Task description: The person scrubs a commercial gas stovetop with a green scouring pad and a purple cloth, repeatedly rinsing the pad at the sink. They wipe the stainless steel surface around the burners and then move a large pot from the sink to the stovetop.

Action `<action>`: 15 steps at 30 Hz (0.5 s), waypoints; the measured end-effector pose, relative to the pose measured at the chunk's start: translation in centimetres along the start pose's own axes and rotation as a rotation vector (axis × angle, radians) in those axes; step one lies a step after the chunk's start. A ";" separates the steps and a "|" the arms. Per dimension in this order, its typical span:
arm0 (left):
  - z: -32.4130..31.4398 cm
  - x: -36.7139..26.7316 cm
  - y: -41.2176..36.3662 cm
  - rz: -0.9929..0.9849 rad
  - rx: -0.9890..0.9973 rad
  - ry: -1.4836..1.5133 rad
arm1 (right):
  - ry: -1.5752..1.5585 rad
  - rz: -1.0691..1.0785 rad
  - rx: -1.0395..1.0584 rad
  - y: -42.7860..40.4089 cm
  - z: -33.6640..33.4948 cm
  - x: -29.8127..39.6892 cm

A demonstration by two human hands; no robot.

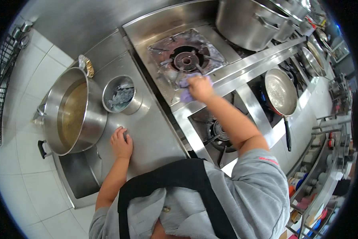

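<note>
My right hand (pixel 200 87) is closed on a purple cloth (pixel 187 94), pressed on the front part of a soiled gas burner plate (pixel 167 79). Behind the hand is the round burner head (pixel 186 61). My left hand (pixel 121 143) rests on the stainless steel counter (pixel 155 140), its fingers slightly curled; a small dark spot shows beside the thumb, and whether it is an object I cannot tell. Beyond that hand stands a steel pot (pixel 134 103) with a wet, dark cloth-like thing (pixel 122 96) and liquid inside.
At left stands a large steel pot (pixel 97 125) of brownish liquid, with crumpled foil (pixel 86 65) behind it. A lower burner (pixel 219 130) lies under my right forearm. Further right, a frying pan (pixel 280 91) sits over a blue flame; a big stockpot (pixel 246 27) stands behind.
</note>
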State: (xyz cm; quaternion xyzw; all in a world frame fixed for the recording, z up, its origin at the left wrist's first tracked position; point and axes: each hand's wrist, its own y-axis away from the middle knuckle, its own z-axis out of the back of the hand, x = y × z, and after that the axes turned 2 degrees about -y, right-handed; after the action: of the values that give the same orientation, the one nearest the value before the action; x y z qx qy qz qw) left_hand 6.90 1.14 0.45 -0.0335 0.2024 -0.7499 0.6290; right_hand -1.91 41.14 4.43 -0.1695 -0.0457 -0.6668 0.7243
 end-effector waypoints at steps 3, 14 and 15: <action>0.0 -0.3 -0.4 -0.007 0.005 0.048 | 0.072 -0.045 -0.205 -1.3 -0.9 -3.9; -0.7 0.5 -0.1 -0.017 0.006 0.061 | -0.061 0.197 -0.213 3.8 -2.3 3.5; -0.4 0.2 -0.3 -0.018 0.016 0.047 | -0.101 0.272 -0.227 3.9 -2.2 3.5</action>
State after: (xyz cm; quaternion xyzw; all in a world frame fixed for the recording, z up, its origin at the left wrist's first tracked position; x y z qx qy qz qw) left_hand 6.50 1.11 0.13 -0.0126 0.2110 -0.7577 0.6174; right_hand 1.95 37.32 2.65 -0.2880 0.0168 -0.5540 0.7809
